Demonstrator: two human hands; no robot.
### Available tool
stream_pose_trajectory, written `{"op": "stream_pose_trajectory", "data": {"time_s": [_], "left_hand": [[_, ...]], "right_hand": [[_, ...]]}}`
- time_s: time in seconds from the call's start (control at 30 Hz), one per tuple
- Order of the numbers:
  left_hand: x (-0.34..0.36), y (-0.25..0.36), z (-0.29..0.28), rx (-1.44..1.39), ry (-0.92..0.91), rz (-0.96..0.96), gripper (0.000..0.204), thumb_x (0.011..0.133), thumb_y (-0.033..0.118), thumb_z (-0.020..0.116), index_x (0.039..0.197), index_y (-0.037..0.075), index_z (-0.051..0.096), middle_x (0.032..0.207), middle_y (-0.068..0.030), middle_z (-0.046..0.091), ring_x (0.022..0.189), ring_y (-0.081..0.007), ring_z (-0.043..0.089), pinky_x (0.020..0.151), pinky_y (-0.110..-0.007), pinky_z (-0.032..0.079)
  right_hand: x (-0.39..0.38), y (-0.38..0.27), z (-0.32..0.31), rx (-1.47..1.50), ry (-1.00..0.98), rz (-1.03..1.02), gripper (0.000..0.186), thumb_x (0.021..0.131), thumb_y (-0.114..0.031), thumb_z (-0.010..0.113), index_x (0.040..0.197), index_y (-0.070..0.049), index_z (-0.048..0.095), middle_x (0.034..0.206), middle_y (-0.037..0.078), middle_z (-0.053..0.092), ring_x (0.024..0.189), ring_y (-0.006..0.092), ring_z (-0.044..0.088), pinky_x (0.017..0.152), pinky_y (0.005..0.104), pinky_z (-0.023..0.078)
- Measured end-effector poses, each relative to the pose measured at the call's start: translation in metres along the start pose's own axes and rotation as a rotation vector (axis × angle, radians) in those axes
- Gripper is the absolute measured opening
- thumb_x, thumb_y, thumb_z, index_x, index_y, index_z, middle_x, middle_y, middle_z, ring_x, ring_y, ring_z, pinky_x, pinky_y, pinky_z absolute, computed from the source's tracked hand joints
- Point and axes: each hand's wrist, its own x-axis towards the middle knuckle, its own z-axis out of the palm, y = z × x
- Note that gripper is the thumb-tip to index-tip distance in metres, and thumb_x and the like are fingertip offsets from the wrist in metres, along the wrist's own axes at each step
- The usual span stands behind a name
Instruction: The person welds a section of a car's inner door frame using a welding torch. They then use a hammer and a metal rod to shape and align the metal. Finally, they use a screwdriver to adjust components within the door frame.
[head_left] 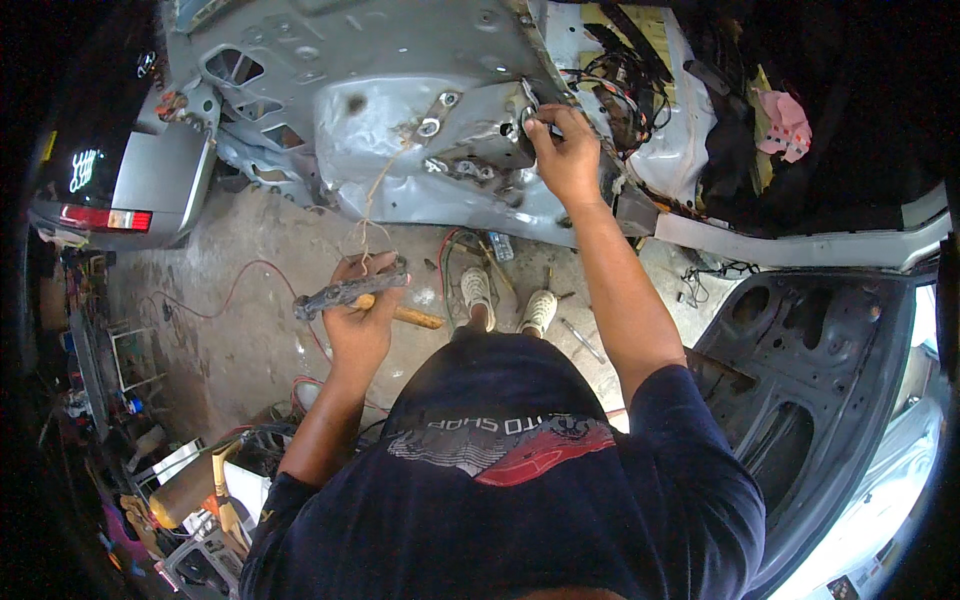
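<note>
My left hand [357, 325] is closed around a hammer, low in front of the body panel. The hammer has a long dark metal head [345, 293] and a wooden handle [418, 318] that sticks out to the right. A thin tan string [374, 195] hangs from the bare grey car body panel [385, 110] down to this hand; whether the fingers hold it cannot be made out. Up at the right part of the panel, my right hand [568, 150] is closed, thumb and fingers pinched at a small dark metal piece beside a hole. The fingers partly hide that piece.
Wiring bundles [630, 100] lie inside the car body at the upper right. A detached-looking dark door panel [790, 370] stands at the right. A red hose [235, 285] crosses the concrete floor [220, 350]. Cluttered tools and parts [200, 500] fill the lower left.
</note>
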Motion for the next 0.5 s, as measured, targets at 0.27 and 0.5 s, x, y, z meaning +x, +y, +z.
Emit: {"op": "stream_pose_trajectory", "data": {"time_s": [0.27,0.5], "left_hand": [[-0.001,-0.001,-0.004,-0.022,0.009,-0.005,0.027,0.088,-0.001,0.077,0.114,-0.004,0.072,0.11,-0.0086,0.065,0.099,-0.017,0.067,0.088,-0.03,0.053],[0.003,-0.001,-0.003,-0.017,0.001,0.003,0.027,0.088,-0.001,0.076,0.115,-0.003,0.072,0.111,-0.008,0.065,0.1,-0.0172,0.068,0.087,-0.031,0.054]], "right_hand": [[0.002,-0.007,-0.009,0.093,-0.087,0.111,0.015,0.09,-0.013,0.078,0.098,-0.002,0.074,0.103,0.012,0.072,0.095,0.0249,0.069,0.083,0.0352,0.054],[0.005,-0.007,-0.008,0.04,-0.081,0.087,0.019,0.089,-0.017,0.08,0.096,-0.001,0.073,0.099,0.012,0.072,0.095,0.0258,0.068,0.087,0.0351,0.052]]}}
